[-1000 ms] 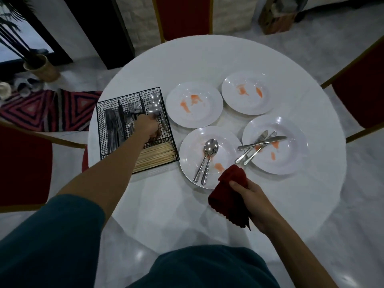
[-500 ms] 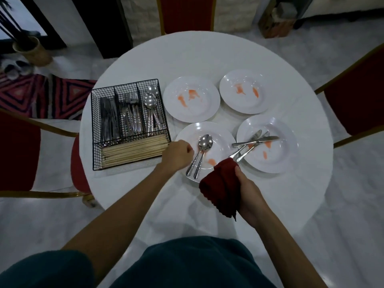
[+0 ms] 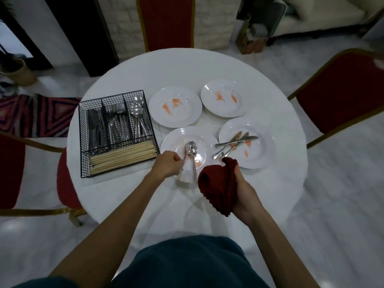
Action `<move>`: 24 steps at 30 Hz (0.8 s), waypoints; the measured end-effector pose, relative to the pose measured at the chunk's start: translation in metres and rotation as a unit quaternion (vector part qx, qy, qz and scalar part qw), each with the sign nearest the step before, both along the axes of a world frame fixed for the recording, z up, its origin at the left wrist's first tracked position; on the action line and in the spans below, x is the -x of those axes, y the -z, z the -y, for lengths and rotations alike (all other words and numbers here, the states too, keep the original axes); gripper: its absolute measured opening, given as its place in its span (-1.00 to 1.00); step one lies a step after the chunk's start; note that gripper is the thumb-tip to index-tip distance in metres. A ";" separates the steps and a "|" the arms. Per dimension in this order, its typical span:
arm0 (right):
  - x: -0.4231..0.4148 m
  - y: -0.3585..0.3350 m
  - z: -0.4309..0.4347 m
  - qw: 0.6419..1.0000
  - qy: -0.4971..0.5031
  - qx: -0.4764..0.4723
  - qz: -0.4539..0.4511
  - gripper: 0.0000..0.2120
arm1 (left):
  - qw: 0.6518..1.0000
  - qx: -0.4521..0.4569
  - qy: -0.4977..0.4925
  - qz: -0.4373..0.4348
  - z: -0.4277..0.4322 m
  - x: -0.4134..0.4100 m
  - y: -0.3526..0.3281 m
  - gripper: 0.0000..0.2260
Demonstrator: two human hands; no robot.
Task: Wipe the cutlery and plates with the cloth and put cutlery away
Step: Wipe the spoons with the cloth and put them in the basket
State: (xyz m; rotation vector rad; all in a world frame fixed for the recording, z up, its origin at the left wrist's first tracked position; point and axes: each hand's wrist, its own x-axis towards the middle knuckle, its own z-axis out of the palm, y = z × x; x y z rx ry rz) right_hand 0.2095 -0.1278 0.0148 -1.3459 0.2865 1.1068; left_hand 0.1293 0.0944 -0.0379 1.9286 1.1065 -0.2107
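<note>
My left hand (image 3: 167, 165) grips the handle of a spoon (image 3: 188, 149) on the near white plate (image 3: 178, 140); a second spoon (image 3: 194, 163) lies beside it. My right hand (image 3: 243, 194) holds a bunched dark red cloth (image 3: 218, 183) at the plate's near right edge. A knife and other cutlery (image 3: 234, 143) lie across the right plate (image 3: 261, 154). Two more orange-stained plates sit behind, one at left (image 3: 187, 117) and one at right (image 3: 209, 102). A black wire cutlery basket (image 3: 83, 142) at the table's left holds knives, forks, spoons and chopsticks.
The round white table (image 3: 270, 204) is ringed by red chairs: one behind (image 3: 166, 21), one at right (image 3: 342, 88), one at left (image 3: 12, 167). A patterned rug (image 3: 35, 115) lies on the floor at left.
My left hand left the basket, crossed to the near plate and closed on a spoon handle. My right hand with the cloth stayed by the plate's edge.
</note>
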 end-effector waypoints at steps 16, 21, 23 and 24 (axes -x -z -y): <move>-0.007 0.009 0.024 0.998 0.036 -0.053 -0.008 -0.45 | 0.992 0.101 -0.070 -0.013 0.016 0.021 0.002 -0.90; -0.005 0.017 0.031 0.997 0.040 -0.058 -0.030 -0.40 | 0.988 0.117 -0.102 0.006 0.015 0.028 0.005 -0.87; -0.005 0.018 0.031 0.997 0.041 -0.057 -0.032 -0.40 | 0.987 0.115 -0.115 0.016 0.014 0.031 0.006 -0.85; -0.005 0.018 0.031 0.997 0.043 -0.055 -0.030 -0.40 | 0.986 0.110 -0.126 0.019 0.014 0.031 0.005 -0.85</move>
